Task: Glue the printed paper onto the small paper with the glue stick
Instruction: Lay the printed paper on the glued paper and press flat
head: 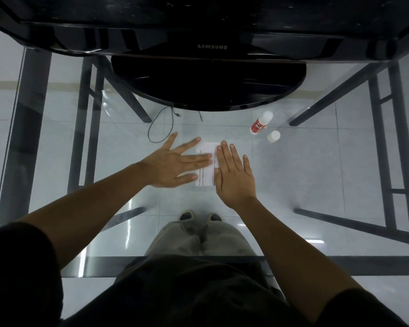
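A white printed paper point(206, 171) lies flat on the glass table point(316, 175), with lines of small text along its edges. My left hand point(175, 162) is spread flat, its fingertips resting on the paper's left part. My right hand point(234, 173) lies flat with fingers together over the paper's right part. I cannot make out a separate small paper under them. The red and white glue stick point(261, 122) lies uncapped on its side to the far right of the paper. Its white cap point(273, 136) stands just beside it.
A black Samsung monitor point(210, 47) stands at the back, and its round base point(208, 86) reaches close to the paper. A thin black cable point(161, 123) loops on the floor below the glass. Dark table legs show on both sides.
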Demonstrator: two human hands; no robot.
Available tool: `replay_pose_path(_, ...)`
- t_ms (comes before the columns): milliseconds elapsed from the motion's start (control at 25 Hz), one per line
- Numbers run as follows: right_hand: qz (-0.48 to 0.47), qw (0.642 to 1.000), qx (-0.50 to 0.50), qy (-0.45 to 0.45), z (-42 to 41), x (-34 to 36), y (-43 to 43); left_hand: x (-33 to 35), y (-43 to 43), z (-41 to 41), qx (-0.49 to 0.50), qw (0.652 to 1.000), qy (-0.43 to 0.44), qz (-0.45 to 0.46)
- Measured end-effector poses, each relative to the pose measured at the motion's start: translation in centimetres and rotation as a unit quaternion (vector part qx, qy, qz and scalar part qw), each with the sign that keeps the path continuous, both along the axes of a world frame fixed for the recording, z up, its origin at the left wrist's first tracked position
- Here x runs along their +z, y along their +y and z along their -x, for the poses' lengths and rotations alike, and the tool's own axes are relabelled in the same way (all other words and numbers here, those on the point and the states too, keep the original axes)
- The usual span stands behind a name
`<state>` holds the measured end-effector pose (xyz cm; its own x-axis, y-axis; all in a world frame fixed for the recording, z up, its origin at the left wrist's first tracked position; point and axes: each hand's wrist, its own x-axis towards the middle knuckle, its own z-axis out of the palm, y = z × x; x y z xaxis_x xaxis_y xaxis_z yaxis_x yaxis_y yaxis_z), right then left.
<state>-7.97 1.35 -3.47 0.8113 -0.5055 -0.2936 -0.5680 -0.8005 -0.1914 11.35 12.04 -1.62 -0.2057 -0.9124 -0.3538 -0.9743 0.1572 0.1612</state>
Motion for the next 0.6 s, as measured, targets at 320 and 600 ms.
replay_pose_path(320,-0.014,1.000,-0.003,-0.002,0.0,-0.1,0.1,-0.9,-1.2,-0.4,0.135,0.991,0.005,0.012)
replay_pose_path(600,-0.005,1.000,-0.004,0.006,0.0,-0.1,0.1,-2.3,-0.2,2.8,0.160,0.987,-0.010,0.031)
